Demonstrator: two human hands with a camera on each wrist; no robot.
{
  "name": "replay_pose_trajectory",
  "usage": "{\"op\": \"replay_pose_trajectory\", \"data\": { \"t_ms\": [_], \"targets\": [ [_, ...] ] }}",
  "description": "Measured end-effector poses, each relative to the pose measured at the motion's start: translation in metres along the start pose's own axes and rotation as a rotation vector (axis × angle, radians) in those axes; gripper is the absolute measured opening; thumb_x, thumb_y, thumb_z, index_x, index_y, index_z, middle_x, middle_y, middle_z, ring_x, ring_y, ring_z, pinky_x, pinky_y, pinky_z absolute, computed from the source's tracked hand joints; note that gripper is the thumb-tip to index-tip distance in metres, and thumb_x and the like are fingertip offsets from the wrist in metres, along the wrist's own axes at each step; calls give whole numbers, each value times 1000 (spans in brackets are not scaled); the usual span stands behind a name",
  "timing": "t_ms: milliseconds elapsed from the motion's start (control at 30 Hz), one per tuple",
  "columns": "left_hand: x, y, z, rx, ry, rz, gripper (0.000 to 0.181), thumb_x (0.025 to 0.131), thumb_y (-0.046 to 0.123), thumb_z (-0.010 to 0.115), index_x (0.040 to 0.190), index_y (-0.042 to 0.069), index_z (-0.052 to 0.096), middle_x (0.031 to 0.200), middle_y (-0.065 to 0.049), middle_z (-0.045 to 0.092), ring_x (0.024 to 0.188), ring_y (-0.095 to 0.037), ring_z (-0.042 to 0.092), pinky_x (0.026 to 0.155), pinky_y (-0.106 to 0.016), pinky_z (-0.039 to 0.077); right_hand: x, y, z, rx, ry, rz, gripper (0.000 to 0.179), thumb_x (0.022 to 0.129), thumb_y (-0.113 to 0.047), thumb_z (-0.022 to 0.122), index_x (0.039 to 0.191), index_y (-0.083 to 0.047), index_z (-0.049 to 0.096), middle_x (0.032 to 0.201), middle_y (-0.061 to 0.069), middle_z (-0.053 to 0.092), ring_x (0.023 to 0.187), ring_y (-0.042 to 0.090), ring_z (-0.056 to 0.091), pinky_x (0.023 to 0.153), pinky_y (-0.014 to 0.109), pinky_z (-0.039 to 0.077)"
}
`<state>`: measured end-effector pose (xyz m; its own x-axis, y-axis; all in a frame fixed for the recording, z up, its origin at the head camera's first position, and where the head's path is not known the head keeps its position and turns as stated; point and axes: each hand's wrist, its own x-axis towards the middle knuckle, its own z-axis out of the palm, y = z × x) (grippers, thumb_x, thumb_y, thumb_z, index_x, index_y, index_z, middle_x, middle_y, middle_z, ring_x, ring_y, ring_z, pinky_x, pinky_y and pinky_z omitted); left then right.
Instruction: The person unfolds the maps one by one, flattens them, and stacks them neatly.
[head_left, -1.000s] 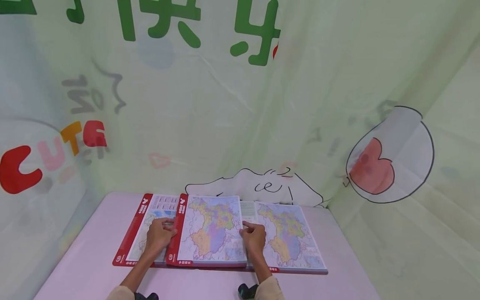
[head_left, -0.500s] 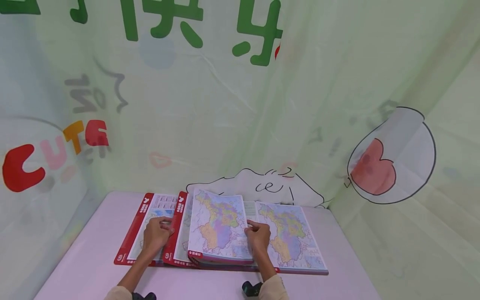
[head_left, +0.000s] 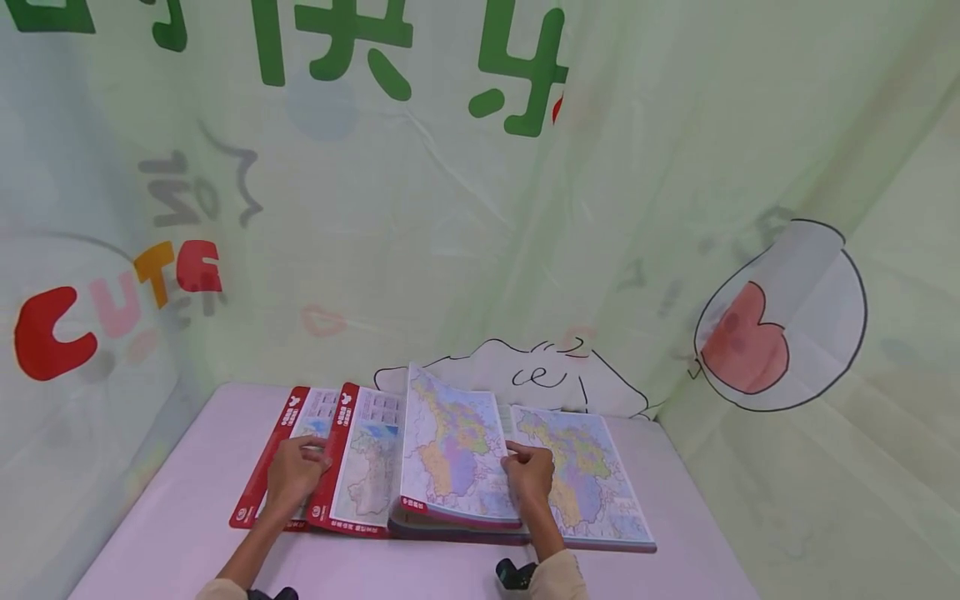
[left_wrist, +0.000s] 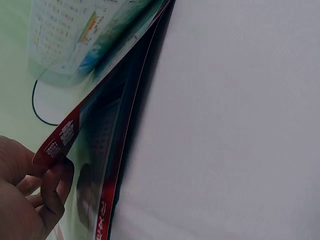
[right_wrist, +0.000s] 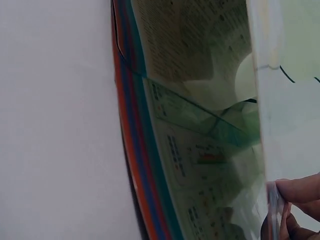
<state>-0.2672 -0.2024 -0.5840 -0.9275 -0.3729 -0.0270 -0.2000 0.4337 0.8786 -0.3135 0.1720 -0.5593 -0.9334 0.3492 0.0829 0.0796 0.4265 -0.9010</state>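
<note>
A glossy folding map lies partly spread in the middle of the table. My left hand (head_left: 296,471) pinches the red edge of its left panel (head_left: 369,479); the left wrist view shows thumb and fingers on that red edge (left_wrist: 59,140), lifted off the sheet beneath. On the other side my right hand (head_left: 531,477) pinches the right edge of the top map panel (head_left: 456,454), which tilts upward along its left side. Between the hands the fold gapes, and printed inner layers (right_wrist: 200,150) with coloured borders show in the right wrist view.
Another opened map lies underneath, its red border (head_left: 258,492) out to the left and its colourful map face (head_left: 588,475) out to the right. The pale table (head_left: 405,571) extends in front. A printed, pale green curtain (head_left: 465,233) hangs behind.
My left hand has drawn the red-edged panel leftward, while my right hand has moved right with the top panel. The two panels have parted, uncovering the left one's printed face.
</note>
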Motion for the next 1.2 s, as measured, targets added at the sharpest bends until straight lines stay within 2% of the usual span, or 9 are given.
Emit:
{"op": "replay_pose_trajectory", "data": {
  "t_ms": [167,233,333,600,800,1033,1200],
  "targets": [
    [3,-7,-8,3,10,15,41,99,10,77,135,-8,69,117,-32,77,98,-46,78,71,-42,66,3,4,-12,-17,18,-14,29,88,0,74,116,-2,84,82,11,77,68,19,63,56,29,40],
    [4,-8,-14,6,18,22,40,99,10,77,133,-8,70,116,-33,77,99,-46,78,71,-43,66,6,6,-16,-25,19,-18,30,89,0,74,117,0,84,82,14,77,67,21,62,55,31,38],
    [5,-8,-23,5,29,26,38,98,10,77,131,-9,71,115,-33,77,99,-47,78,71,-43,65,12,11,-22,-50,28,9,30,90,-2,74,118,-2,84,86,15,78,70,20,63,57,30,39],
    [8,-20,-43,25,57,11,36,98,8,75,130,-10,72,111,-33,78,95,-42,78,63,-33,60,19,15,-44,-115,101,65,32,89,-3,73,119,-1,83,92,21,79,72,29,69,55,33,42],
    [12,-28,-54,43,84,3,42,99,9,75,134,-13,68,115,-35,77,102,-49,78,71,-43,66,25,19,-58,-153,151,109,33,90,-3,71,120,-1,82,95,22,80,71,27,66,64,34,40],
    [14,-29,-64,39,89,-16,42,99,9,74,133,-14,67,116,-37,76,102,-51,77,73,-48,67,35,32,-64,-167,202,102,36,86,-2,70,119,0,82,99,26,79,73,32,68,59,34,40],
    [14,-28,-66,34,90,-27,43,100,9,74,134,-14,67,120,-39,74,104,-54,76,74,-50,68,42,41,-68,-199,231,97,37,84,-1,69,118,-1,83,94,24,80,74,33,69,61,34,39]
  ]
}}
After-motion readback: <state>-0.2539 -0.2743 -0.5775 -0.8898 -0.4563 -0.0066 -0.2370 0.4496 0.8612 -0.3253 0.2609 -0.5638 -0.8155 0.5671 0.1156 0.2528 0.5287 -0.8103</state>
